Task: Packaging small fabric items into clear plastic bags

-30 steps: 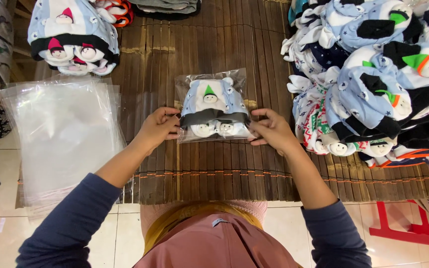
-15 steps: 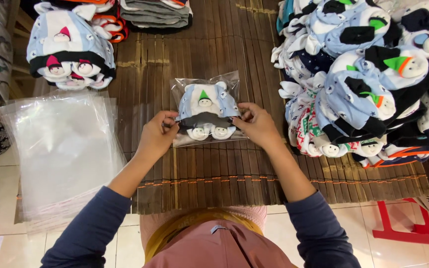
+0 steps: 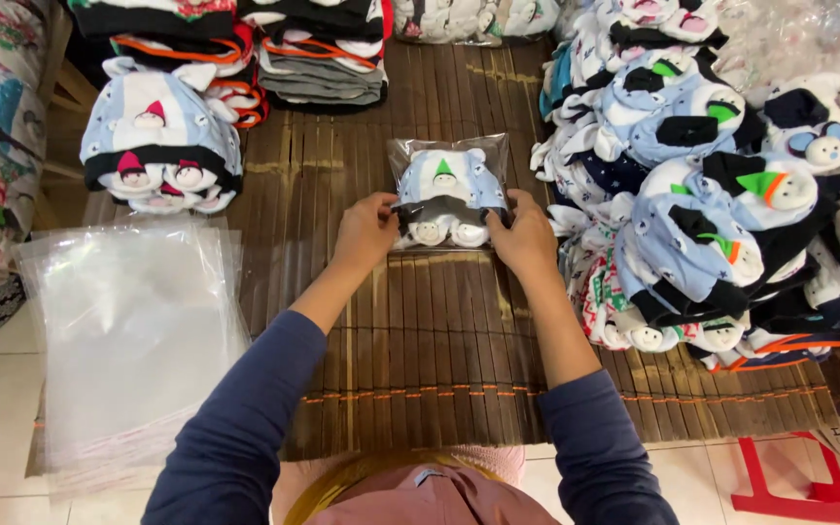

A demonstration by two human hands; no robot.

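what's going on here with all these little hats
A person sits at a brown slatted mat and holds a clear bag with a pale blue penguin hat inside, left hand at its lower left corner, right hand at its lower right. The bag lies flat on the mat. A stack of empty clear bags lies to the left, a pile of unbagged hats sits above it, and a big heap of hats is on the right.

I see a dark bamboo mat (image 3: 420, 340) as the surface (slatted); on it lie a bagged hat (image 3: 444, 194), hat piles (image 3: 162, 146) and clear bags (image 3: 128, 331).
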